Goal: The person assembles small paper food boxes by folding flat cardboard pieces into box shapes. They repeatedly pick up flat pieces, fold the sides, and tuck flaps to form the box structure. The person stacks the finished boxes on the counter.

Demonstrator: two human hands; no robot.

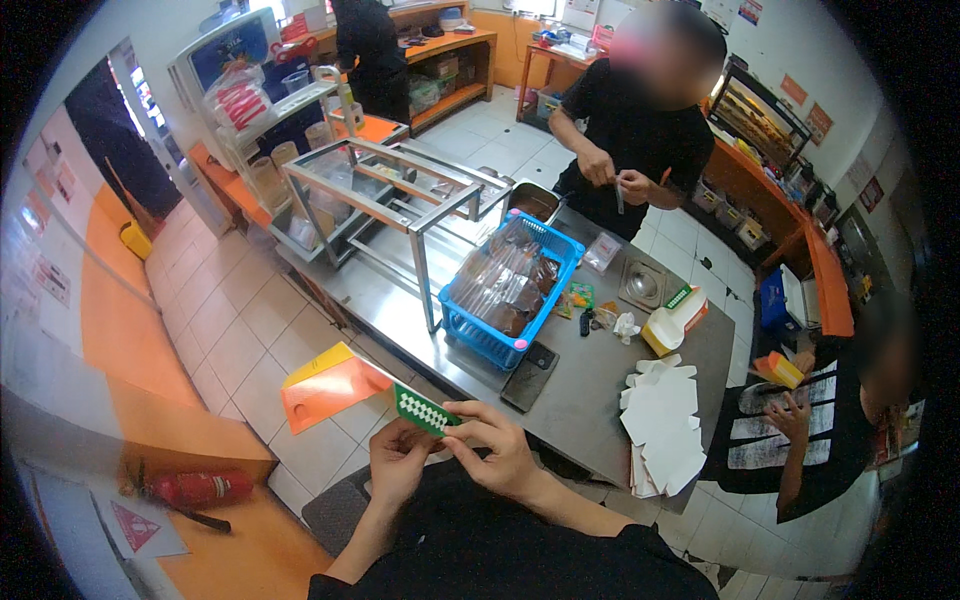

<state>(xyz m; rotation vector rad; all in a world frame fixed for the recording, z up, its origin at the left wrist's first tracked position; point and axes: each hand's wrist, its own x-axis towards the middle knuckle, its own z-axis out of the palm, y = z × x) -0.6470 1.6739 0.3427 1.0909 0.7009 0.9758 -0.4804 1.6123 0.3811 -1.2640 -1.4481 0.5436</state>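
I hold a partly folded cardboard food carton (338, 388), orange and yellow with a green patterned flap, in front of my body. My left hand (397, 462) is closed on its lower edge near the green flap. From the right, my right hand (497, 452) pinches that flap between thumb and fingers. The carton's orange side sticks out to the left over the floor, away from the table. A stack of flat white carton blanks (662, 425) lies at the table's near right corner. Behind the stack stands a folded yellow and white carton (673, 328) with a green flap.
On the steel table (590, 410) are a blue basket (515, 345) of wrapped brown items, a dark phone (530, 377), a metal lid (648, 284) and a steel rack (425, 265). One co-worker (640, 130) stands across; another (800, 430), at right, handles a similar carton.
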